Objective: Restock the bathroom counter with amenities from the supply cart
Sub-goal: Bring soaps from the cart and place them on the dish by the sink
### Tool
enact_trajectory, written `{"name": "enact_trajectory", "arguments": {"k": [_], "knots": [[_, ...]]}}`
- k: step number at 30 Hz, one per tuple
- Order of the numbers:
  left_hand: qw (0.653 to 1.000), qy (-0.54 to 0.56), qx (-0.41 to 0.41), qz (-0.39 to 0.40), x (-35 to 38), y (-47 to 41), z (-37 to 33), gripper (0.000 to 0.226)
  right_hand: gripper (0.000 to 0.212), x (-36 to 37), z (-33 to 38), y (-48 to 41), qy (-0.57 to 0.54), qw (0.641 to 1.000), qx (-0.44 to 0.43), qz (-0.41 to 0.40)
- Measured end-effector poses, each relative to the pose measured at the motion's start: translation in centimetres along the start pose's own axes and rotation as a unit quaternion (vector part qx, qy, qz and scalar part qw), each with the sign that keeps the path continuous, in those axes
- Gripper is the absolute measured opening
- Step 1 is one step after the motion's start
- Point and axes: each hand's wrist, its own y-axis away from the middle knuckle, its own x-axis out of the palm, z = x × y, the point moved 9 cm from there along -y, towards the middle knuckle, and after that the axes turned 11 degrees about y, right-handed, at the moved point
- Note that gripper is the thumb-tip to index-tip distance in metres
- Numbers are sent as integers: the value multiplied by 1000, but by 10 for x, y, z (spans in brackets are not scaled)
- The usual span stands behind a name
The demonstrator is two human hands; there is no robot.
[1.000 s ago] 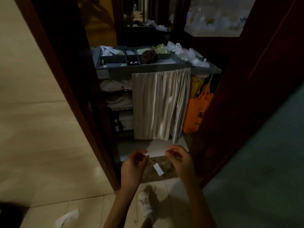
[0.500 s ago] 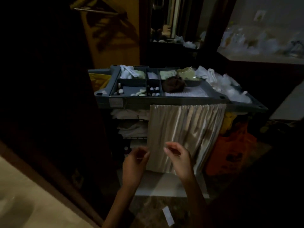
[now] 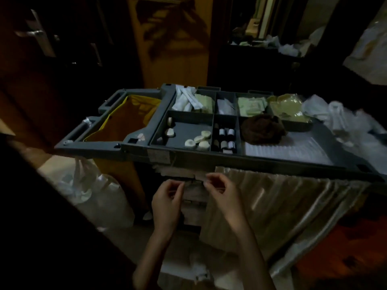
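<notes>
The grey supply cart [image 3: 209, 158] stands right in front of me. Its top tray holds round white soaps [image 3: 198, 140], small dark bottles [image 3: 226, 138], white sachets [image 3: 186, 101] and pale green packets [image 3: 250, 106]. My left hand [image 3: 167, 204] and my right hand [image 3: 222, 193] hang side by side just below the tray's front rim, fingertips drawn together and facing each other. It is too dark to tell whether they pinch anything. Neither hand touches the tray.
A brown bundle [image 3: 261, 130] lies on the tray, with crumpled white items [image 3: 345, 120] at its right end. A yellow bag [image 3: 125, 122] hangs at the cart's left end. A beige curtain [image 3: 282, 206] covers the shelves. A white plastic bag [image 3: 94, 191] sits lower left, beside a dark door edge.
I have moved through the doorway up to the cart, which now fills the view. A white slip dropped from between my hands to the floor. Both hands stay close together.
</notes>
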Motion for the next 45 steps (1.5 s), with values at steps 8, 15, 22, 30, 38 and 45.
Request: {"name": "enact_trajectory", "arguments": {"k": [8, 15, 22, 30, 38, 45], "knots": [[998, -37, -14, -43, 44, -145, 9, 4, 16, -22, 28, -176, 32, 998, -59, -4], [992, -96, -70, -48, 43, -180, 47, 14, 21, 31, 14, -235, 132, 983, -82, 93], [979, -171, -108, -15, 49, -206, 61, 35, 46, 71, 6, -252, 411, 888, -154, 135], [945, -302, -122, 24, 64, -216, 70, 44, 51, 84, -1, -269, 512, 823, -177, 171], [938, -325, -109, 39, 67, -219, 71, 47, 25, 90, 12, -265, 442, 848, -237, 169], [965, -249, -78, 27, 64, -216, 62, 21, 17, 78, 13, -269, 232, 939, -194, 166]]}}
